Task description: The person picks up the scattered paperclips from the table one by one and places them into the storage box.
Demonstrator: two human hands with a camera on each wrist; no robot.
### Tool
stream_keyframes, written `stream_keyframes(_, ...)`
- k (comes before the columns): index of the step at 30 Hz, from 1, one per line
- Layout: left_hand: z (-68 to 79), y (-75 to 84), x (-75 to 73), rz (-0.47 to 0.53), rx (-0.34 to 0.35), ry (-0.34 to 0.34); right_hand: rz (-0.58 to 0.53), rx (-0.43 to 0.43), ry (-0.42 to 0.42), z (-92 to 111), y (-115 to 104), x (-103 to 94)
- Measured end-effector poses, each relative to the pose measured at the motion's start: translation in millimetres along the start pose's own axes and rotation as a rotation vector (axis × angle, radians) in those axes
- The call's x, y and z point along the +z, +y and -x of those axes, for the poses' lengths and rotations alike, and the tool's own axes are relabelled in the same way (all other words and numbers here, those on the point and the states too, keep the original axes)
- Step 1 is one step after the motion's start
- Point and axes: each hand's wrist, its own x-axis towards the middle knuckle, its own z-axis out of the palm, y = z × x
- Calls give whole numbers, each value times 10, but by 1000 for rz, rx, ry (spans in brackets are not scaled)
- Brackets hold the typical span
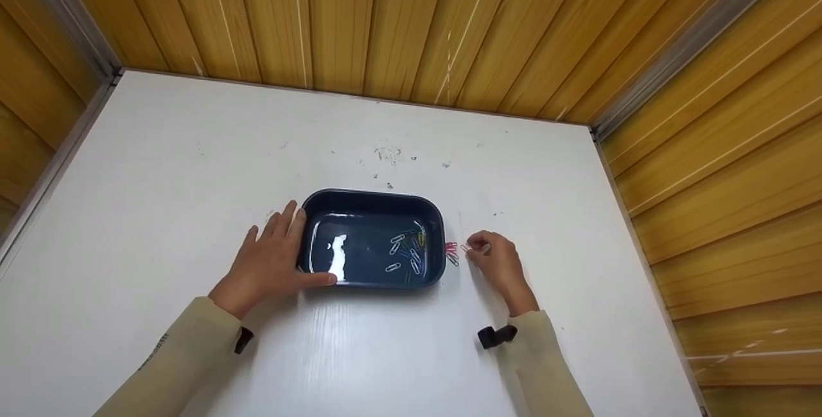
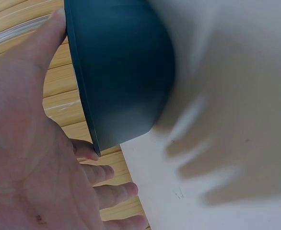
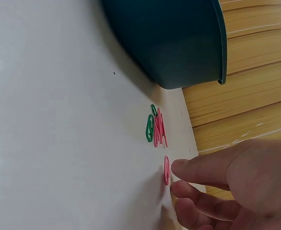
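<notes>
A dark blue rectangular box point(image 1: 366, 250) sits on the white table, several coloured paper clips point(image 1: 416, 261) lying toward the right end of its floor. My left hand point(image 1: 266, 263) rests against the box's left end, fingers straight and spread, with the thumb along the near rim. To the right of the box, my right hand point(image 1: 501, 266) has thumb and forefinger together at a pink paper clip point(image 3: 166, 170), which it appears to pinch. Between that hand and the box lie several pink paper clips point(image 3: 158, 127) and green paper clips point(image 3: 150, 128) in a small bunch.
The white table point(image 1: 192, 198) has dark scuff marks point(image 1: 388, 153) beyond the box. Wood-look panels point(image 1: 398, 25) stand along its far side and right side, with grey metal posts at the corners. Black straps point(image 1: 496, 337) sit at both cuffs.
</notes>
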Motion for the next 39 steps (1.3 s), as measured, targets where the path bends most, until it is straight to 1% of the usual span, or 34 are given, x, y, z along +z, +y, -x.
stream_keyframes(7, -27, 31, 11, 2, 2, -1, 14, 5, -9, 1, 27, 9)
stream_keyframes(17, -14, 39, -19, 2, -2, -12, 14, 58, -70, -26, 12, -14)
stream_keyframes(25, -4, 27, -33, 3, -15, -26, 33, 45, -79, -38, -36, 7)
stream_keyframes(28, 3, 20, -27, 3, -19, -27, 26, 28, -79, -30, -44, 20)
stream_keyframes(30, 12, 15, -24, 5, -17, -17, 23, 5, -64, -24, -53, 22)
stream_keyframes(35, 10, 23, -31, -8, 2, -10, -4, -19, -38, 33, -88, -24)
stream_keyframes(39, 21, 24, -53, -24, 13, -5, -48, -25, -31, 75, -139, -67)
